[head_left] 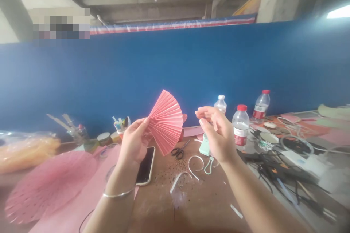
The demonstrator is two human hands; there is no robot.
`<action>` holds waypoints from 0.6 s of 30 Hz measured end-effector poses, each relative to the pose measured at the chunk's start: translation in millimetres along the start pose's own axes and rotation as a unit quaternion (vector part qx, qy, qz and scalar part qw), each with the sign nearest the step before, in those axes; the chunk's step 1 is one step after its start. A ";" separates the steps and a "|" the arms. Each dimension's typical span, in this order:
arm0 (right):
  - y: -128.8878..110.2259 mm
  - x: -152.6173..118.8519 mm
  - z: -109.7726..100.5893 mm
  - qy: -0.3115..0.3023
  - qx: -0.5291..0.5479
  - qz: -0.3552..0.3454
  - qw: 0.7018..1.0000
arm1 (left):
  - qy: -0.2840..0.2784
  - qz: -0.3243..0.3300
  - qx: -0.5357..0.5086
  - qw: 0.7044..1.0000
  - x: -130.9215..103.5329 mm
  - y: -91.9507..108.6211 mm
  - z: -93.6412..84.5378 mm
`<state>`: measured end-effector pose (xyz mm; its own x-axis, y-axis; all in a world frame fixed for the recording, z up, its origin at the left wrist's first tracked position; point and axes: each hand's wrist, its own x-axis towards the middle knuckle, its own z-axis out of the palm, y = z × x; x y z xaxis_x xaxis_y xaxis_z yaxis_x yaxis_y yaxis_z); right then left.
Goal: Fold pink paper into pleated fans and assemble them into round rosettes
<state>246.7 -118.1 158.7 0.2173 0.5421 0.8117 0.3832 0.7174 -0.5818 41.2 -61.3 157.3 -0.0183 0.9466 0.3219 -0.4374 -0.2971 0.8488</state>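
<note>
A pink pleated paper fan is spread out above the table. My left hand pinches its gathered end between thumb and fingers. To the right of the fan, my right hand hangs in the air with thumb and fingers apart, touching nothing that I can see. Under the left wrist lies a phone. A pair of dark scissors rests behind and below the fan. Curled white paper strips lie between my arms, near a mint-green device with a strap loop.
A large round pink paper piece covers the left side. Plastic bottles stand at the back right, with tangled black cables and a white power strip before them. A cup of pens stands against the blue partition.
</note>
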 end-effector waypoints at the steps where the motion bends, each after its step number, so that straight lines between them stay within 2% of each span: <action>1: 2.8 0.4 0.5 -0.004 -0.002 0.001 1.000 | 0.002 0.001 -0.012 1.000 0.2 0.4 -0.1; 4: 16.0 2.0 3.5 -0.034 -0.020 0.007 0.999 | 0.024 0.000 -0.069 0.997 1.9 1.2 0.9; 7: 34.9 1.3 13.6 -0.127 -0.021 0.037 0.991 | 0.056 -0.014 -0.129 0.990 3.4 -2.5 4.9; 9: 46.0 -3.3 26.4 -0.212 0.013 0.105 0.972 | 0.076 -0.017 -0.157 0.984 2.0 -9.8 10.6; 10: 49.7 -7.2 34.4 -0.217 0.038 0.147 0.964 | 0.084 -0.015 -0.168 0.982 0.2 -15.1 14.5; 12: 52.6 -16.9 51.8 -0.186 0.146 0.194 0.952 | 0.089 -0.006 -0.176 0.980 -5.4 -28.3 23.3; 14: 51.2 -26.8 67.5 -0.115 0.259 0.213 0.935 | 0.084 -0.022 -0.178 0.980 -12.8 -42.9 32.2; 16: 49.3 -33.9 77.8 -0.020 0.308 0.235 0.922 | 0.083 -0.038 -0.188 0.978 -20.3 -56.5 39.3; 18: 49.6 -36.7 81.4 0.039 0.325 0.264 0.907 | 0.065 -0.055 -0.190 0.978 -26.3 -66.8 43.6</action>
<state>184.7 -66.8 95.8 0.2896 0.8712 0.3964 -0.3983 0.4862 -0.7778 110.2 -71.8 110.5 -0.0557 0.9853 0.1616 -0.7452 -0.1487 0.6501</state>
